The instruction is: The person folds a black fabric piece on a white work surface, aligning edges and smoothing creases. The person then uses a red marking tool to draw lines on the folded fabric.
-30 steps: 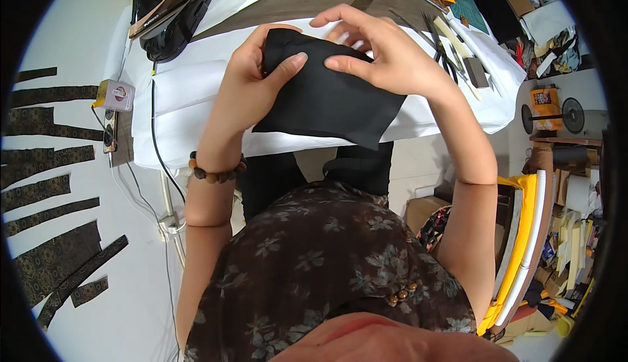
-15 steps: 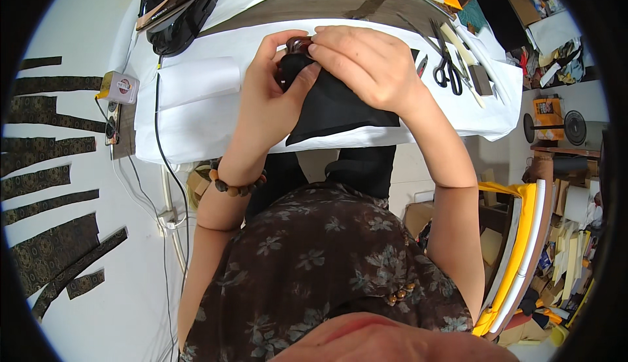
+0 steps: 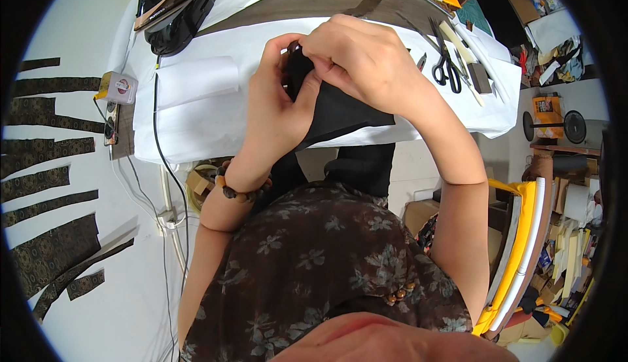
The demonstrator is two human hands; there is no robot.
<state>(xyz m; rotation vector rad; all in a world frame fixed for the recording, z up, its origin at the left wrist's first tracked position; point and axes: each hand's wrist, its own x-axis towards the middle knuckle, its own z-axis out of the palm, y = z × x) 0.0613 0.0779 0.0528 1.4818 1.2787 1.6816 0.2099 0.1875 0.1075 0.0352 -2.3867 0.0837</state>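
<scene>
Your left hand (image 3: 280,103) and right hand (image 3: 363,54) meet, fingers curled, gripping one black cloth (image 3: 343,114). Right of cloth: one pair of scissors (image 3: 445,54). Beyond it, left: one iron (image 3: 186,25).

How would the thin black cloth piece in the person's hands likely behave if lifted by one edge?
The thin black cloth piece would probably flop, since it bends where the left hand and right hand grip it. It's likely light: its edge looks thin. Its matte surface suggests little slipperiness.

Brown table (image 3: 288,12); white sheet (image 3: 203,126) bearing scissors (image 3: 445,59), grey block (image 3: 479,78).
</scene>
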